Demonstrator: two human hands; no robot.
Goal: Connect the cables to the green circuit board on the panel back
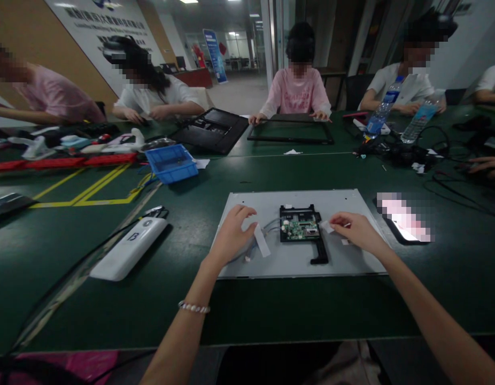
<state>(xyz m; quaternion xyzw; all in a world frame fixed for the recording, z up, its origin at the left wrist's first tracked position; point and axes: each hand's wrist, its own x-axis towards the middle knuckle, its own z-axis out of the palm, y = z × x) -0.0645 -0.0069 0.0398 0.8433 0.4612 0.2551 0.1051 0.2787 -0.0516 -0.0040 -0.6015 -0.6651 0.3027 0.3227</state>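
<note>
Forearms (177, 337), panel (335, 200) between power bank (129, 248) and phone (403, 227), blue bin (175, 174) beyond

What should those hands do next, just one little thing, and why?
Perhaps the right hand should press its small white strip onto the black frame: it pinches that strip close to the frame's side, while the left hand is open and seems free to steady things.
</note>
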